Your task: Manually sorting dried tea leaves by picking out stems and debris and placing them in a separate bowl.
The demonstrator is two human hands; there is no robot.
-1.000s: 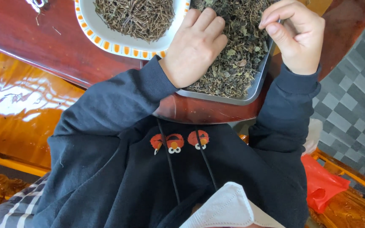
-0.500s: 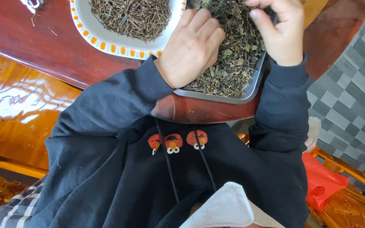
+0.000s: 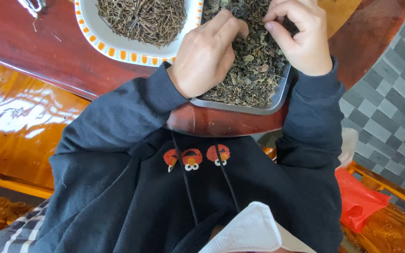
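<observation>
The dried leaves (image 3: 251, 70) are heaped in a metal tray (image 3: 277, 96) at the near edge of the round red desk (image 3: 48, 51). Left of the tray, a white plate (image 3: 118, 44) with an orange-dashed rim is filled with dry stems (image 3: 141, 16). The left hand (image 3: 207, 54) is laid on the leaves, fingers curled loosely. The right hand (image 3: 303, 37) is pinched shut on some leaves.

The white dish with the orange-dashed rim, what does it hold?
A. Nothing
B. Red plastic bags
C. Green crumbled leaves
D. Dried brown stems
D: the white dish holds a heap of thin dried brown stems, while the green crumbled leaves lie in the metal tray beside it.
</observation>
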